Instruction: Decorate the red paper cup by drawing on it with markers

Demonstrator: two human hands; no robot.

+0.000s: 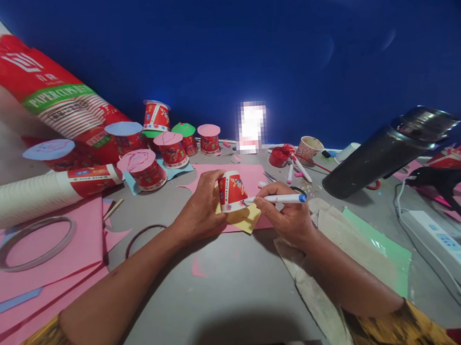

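Note:
My left hand [204,208] is wrapped round a red and white paper cup [234,189], held over the middle of the table. Small flower marks show along the cup's white band. In my right hand [285,211] is a white marker pen [282,198] with a blue end. Its tip meets the white band, or comes very close to it. Beneath the cup lie a yellow paper piece [249,219] and a pink sheet [254,172]. Part of the cup is covered by my left fingers.
Several upturned cups with paper discs, one a pink-topped cup [142,167], stand at the back left. A stack of paper cups [40,197] and a tape roll [9,264] lie left. On the right are a black flask [374,158], a cloth [336,239] and a power strip [449,245].

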